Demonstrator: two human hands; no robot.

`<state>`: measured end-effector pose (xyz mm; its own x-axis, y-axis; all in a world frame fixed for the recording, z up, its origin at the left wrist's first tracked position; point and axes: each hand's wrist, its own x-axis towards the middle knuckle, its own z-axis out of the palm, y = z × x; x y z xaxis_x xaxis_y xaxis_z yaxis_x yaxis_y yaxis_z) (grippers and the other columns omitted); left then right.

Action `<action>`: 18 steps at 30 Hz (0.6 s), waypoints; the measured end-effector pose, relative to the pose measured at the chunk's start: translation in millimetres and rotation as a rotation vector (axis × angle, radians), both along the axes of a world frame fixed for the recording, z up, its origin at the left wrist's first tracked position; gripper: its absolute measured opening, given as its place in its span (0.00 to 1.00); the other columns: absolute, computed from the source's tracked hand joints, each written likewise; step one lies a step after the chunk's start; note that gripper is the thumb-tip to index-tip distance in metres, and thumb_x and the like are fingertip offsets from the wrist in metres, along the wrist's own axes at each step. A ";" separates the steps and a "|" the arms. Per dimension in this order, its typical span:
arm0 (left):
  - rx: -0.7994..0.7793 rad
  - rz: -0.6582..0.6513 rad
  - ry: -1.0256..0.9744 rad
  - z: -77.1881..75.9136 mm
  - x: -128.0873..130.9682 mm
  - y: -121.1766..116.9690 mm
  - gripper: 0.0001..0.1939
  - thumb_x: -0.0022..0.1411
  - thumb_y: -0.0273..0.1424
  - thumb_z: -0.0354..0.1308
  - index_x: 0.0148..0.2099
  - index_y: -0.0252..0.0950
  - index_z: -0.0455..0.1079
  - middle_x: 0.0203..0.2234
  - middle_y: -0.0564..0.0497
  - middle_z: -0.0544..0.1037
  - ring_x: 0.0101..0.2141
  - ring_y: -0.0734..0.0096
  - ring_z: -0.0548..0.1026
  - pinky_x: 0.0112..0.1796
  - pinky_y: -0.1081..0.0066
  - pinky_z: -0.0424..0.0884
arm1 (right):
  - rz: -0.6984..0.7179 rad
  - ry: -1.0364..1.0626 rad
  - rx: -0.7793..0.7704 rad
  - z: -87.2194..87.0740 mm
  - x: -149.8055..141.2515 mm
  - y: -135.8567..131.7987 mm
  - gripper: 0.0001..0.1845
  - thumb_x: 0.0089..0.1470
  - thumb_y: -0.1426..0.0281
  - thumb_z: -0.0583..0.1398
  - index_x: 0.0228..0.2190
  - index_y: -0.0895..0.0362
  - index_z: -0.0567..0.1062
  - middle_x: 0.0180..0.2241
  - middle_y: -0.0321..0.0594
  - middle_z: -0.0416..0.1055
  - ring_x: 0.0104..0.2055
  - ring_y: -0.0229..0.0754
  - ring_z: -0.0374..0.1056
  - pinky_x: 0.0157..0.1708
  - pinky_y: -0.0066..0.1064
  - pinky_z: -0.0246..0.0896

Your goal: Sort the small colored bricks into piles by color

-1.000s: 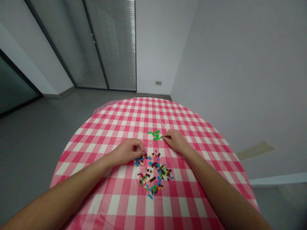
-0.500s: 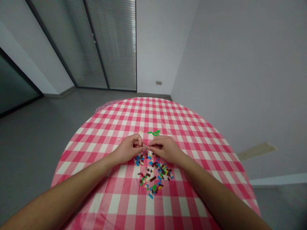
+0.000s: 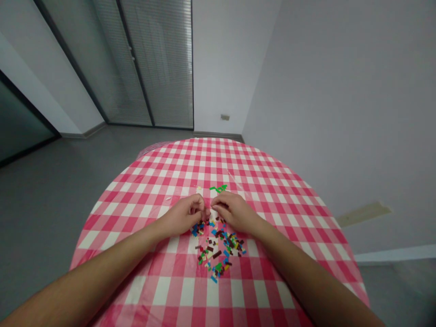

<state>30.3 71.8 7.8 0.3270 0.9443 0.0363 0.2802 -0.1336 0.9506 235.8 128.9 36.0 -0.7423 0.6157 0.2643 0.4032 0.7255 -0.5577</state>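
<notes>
Left hand (image 3: 182, 217): curled, thumb and fingers drawn narrow; whether a piece is pinched there cannot be told. Right hand (image 3: 238, 211): likewise narrow, fingertips facing the left hand's across a slight gap; contents cannot be told. Small bricks (image 3: 217, 255), loose, assorted: brown, blue, green, red, yellow, pale; scattered between the hands and on the near side of them, the far edge of the scatter close by the left fingertips. Green pieces (image 3: 223, 187), one small cluster: just beyond the right fingertips. Pale piece (image 3: 199, 188), one: just beyond the left fingers. White piece (image 3: 168, 198), one: beside the back of the left hand. Tablecloth (image 3: 153, 290), pink-and-white check: beneath both hands.
</notes>
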 end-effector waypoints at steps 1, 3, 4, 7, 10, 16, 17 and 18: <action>0.048 -0.021 0.074 3.4 -1.2 -1.2 0.02 0.58 0.25 0.52 0.35 0.38 0.62 0.30 0.52 0.76 0.31 0.71 0.72 0.32 0.71 0.64 | -0.045 -0.021 -0.009 0.1 3.5 5.7 0.09 0.59 0.78 0.57 0.30 0.56 0.77 0.31 0.40 0.75 0.34 0.40 0.69 0.36 0.30 0.62; 0.173 -0.117 0.231 11.2 -3.6 -3.1 0.06 0.55 0.22 0.54 0.34 0.37 0.68 0.33 0.50 0.77 0.34 0.68 0.73 0.37 0.68 0.65 | -0.138 -0.079 -0.020 -1.8 12.7 18.6 0.09 0.58 0.78 0.58 0.30 0.56 0.77 0.32 0.42 0.76 0.35 0.41 0.69 0.36 0.31 0.62; 0.234 -0.186 0.308 15.2 -4.7 -4.0 0.07 0.55 0.21 0.54 0.34 0.37 0.70 0.33 0.51 0.78 0.35 0.68 0.73 0.39 0.68 0.65 | -0.172 -0.116 -0.025 -3.7 17.8 24.9 0.09 0.58 0.78 0.58 0.29 0.56 0.77 0.32 0.42 0.76 0.35 0.42 0.69 0.36 0.31 0.61; 0.351 -0.384 0.427 23.9 -5.7 -6.5 0.09 0.57 0.20 0.57 0.34 0.38 0.75 0.33 0.52 0.78 0.38 0.67 0.73 0.45 0.66 0.63 | -0.209 -0.212 -0.046 -11.5 30.9 38.8 0.10 0.57 0.77 0.59 0.27 0.57 0.77 0.29 0.42 0.76 0.32 0.41 0.69 0.33 0.31 0.61; 0.383 -0.442 0.469 25.0 -3.5 -8.8 0.07 0.59 0.23 0.61 0.34 0.39 0.77 0.30 0.52 0.77 0.37 0.68 0.72 0.44 0.68 0.62 | -0.218 -0.235 -0.051 -17.9 36.5 43.3 0.10 0.56 0.76 0.59 0.26 0.57 0.78 0.27 0.41 0.76 0.30 0.41 0.70 0.32 0.31 0.60; 0.407 -0.469 0.480 20.3 2.4 -9.7 0.05 0.62 0.26 0.62 0.34 0.39 0.77 0.29 0.52 0.76 0.37 0.67 0.72 0.43 0.68 0.61 | -0.287 -0.196 -0.092 -19.7 35.0 43.7 0.07 0.54 0.73 0.62 0.26 0.56 0.80 0.28 0.41 0.78 0.30 0.41 0.71 0.30 0.31 0.61; 0.406 -0.466 0.482 20.2 3.1 -9.7 0.04 0.62 0.26 0.63 0.34 0.39 0.77 0.29 0.52 0.76 0.37 0.67 0.72 0.43 0.68 0.61 | -0.305 -0.188 -0.107 -19.8 34.7 44.0 0.07 0.54 0.73 0.62 0.26 0.56 0.80 0.29 0.42 0.78 0.30 0.41 0.71 0.30 0.30 0.61; 0.404 -0.463 0.485 20.1 3.7 -9.8 0.04 0.62 0.27 0.63 0.33 0.39 0.77 0.29 0.52 0.76 0.37 0.67 0.72 0.43 0.68 0.61 | -0.319 -0.180 -0.119 -20.1 34.6 44.4 0.07 0.54 0.72 0.63 0.26 0.56 0.80 0.29 0.42 0.79 0.30 0.41 0.72 0.30 0.30 0.61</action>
<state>34.1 62.0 27.9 0.7516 0.6520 0.1003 0.4832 -0.6476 0.5892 270.5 173.3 15.9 -0.5361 0.8421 0.0597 0.6977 0.4818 -0.5302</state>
